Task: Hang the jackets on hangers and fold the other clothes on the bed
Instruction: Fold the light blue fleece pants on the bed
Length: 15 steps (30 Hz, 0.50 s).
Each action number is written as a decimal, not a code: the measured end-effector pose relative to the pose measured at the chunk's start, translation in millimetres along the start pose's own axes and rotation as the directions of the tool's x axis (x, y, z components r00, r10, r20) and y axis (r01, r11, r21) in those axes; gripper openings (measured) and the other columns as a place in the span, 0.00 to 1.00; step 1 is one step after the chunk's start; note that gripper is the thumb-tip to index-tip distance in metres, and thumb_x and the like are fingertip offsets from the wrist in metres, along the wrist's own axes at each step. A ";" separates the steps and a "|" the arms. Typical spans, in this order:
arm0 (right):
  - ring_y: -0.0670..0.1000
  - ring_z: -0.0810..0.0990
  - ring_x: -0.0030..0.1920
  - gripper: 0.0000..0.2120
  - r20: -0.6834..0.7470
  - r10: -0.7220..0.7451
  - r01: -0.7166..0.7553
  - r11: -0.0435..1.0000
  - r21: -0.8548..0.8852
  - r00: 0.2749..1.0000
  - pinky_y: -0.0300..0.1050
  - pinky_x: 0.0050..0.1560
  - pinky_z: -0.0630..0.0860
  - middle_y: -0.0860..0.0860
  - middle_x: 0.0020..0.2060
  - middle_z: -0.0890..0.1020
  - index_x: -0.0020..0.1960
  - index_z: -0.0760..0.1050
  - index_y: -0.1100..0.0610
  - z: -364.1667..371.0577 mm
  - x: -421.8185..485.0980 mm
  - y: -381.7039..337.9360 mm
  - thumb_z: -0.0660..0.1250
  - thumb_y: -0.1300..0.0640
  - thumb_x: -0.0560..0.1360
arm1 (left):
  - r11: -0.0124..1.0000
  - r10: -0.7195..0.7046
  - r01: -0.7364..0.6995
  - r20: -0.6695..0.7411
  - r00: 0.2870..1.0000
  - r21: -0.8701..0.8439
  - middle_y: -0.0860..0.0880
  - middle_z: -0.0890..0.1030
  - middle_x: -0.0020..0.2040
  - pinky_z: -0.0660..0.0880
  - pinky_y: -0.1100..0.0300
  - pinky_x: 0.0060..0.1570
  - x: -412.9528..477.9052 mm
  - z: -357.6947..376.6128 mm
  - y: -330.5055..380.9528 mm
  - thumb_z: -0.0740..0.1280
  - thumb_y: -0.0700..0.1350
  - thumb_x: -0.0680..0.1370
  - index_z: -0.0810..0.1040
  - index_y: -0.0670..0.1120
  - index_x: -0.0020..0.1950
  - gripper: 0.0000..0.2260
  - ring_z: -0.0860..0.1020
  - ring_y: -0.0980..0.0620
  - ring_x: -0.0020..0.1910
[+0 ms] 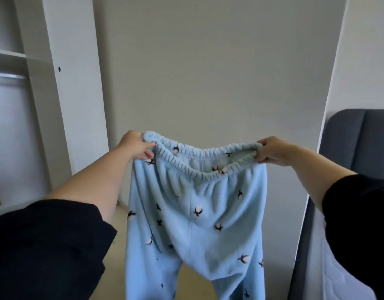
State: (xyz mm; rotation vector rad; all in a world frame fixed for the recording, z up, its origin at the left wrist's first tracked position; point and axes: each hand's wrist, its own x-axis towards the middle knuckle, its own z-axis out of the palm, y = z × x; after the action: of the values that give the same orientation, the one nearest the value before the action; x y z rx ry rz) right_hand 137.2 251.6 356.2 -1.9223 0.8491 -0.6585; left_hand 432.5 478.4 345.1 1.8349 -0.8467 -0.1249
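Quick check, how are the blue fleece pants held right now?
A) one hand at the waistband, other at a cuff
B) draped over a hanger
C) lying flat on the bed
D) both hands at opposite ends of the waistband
D: the left hand and right hand each pinch an end of the elastic waistband, and the blue pants hang down in the air between them.

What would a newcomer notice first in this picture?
Light blue fleece pants with small dark-and-white motifs hang in the middle, stretched by the waistband. The left hand pinches its left end and the right hand its right end. A grey headboard stands at the right edge, an open white wardrobe at the left.
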 end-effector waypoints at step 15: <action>0.58 0.77 0.43 0.14 -0.419 0.187 -0.131 0.979 0.158 0.888 0.49 0.31 0.75 0.60 0.47 0.76 0.57 0.72 0.65 7.8 0.4 12.0 0.65 0.56 0.78 | 0.928 -0.036 0.131 -0.266 0.963 0.349 0.40 0.78 0.60 0.74 0.55 0.52 -17.7 65.9 39.8 0.64 0.45 0.75 0.76 0.41 0.54 0.11 0.77 0.40 0.58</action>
State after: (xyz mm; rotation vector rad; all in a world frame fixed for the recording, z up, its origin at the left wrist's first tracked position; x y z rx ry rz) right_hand 139.6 251.1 342.1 -1.5923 1.1975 -1.0352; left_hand 369.8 430.4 345.2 2.1783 -0.6374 0.2280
